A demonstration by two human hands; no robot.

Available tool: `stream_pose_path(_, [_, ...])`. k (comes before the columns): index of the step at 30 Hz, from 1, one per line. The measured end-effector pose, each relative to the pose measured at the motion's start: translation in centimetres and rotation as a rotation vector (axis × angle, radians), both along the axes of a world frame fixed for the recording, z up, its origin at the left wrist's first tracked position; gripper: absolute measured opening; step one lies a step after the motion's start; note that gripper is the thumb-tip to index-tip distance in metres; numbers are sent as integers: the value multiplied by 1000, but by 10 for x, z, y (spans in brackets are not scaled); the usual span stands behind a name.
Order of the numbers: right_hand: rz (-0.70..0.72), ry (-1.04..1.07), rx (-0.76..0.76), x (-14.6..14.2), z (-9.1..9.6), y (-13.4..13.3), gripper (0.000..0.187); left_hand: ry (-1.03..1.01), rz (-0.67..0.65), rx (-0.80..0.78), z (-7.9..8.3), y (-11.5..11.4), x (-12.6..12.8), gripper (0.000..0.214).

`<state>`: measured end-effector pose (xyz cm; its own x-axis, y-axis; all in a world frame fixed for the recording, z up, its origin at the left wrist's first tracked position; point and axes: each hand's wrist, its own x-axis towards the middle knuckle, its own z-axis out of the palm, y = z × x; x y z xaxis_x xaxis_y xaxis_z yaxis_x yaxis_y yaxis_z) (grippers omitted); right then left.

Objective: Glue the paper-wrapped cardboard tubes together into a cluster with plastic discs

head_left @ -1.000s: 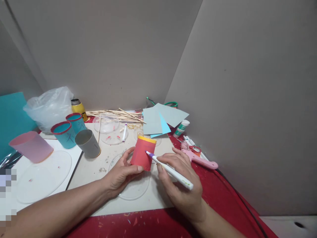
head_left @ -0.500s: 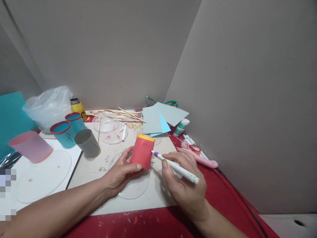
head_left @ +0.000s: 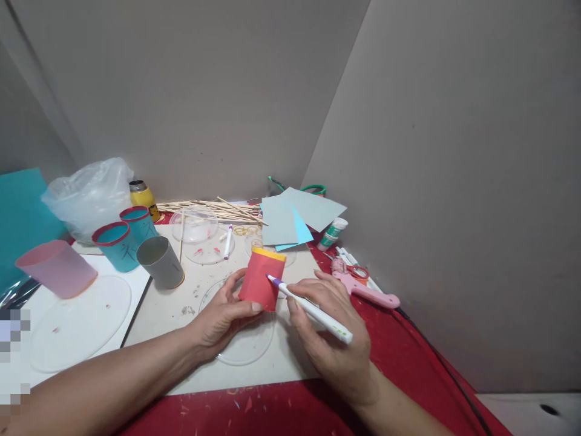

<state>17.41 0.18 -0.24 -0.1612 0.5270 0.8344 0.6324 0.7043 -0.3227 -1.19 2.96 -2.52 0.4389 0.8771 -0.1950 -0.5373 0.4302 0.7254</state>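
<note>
My left hand (head_left: 229,315) grips a red paper cylinder (head_left: 262,281) with a yellow band round its upper rim, thumb across the lower front. The cylinder is held slightly tilted above a clear round plastic disc (head_left: 245,354). Between the fingers of my right hand (head_left: 338,336) is a white marker (head_left: 318,312) with a purple tip end. Its tip is at the red paper's front; whether it touches I cannot tell. To the left stand a grey cylinder (head_left: 161,266), two blue cylinders with red rims (head_left: 120,251) and a pink cylinder (head_left: 59,272).
Thin wooden sticks (head_left: 209,210) lie at the back beside grey card sheets (head_left: 279,221). A yellow bottle (head_left: 143,197) and a plastic bag (head_left: 88,200) are back left. On the right are a pink glue gun (head_left: 367,293) with its cord and a green-and-white tube (head_left: 333,234).
My right hand has moved a little left, bringing the marker tip from the cylinder's right edge onto the middle of its front. The cylinder has barely shifted.
</note>
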Motion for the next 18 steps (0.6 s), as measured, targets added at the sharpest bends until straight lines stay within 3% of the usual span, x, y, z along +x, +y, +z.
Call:
stream_pose_path(11, [-103,42,29,5,0,2,16,-25,6,-9,1,0,0,82])
stream_pose_path(18, [62,11,9,2,4,-6,23,-24,7,-10,-3,1,-1,82])
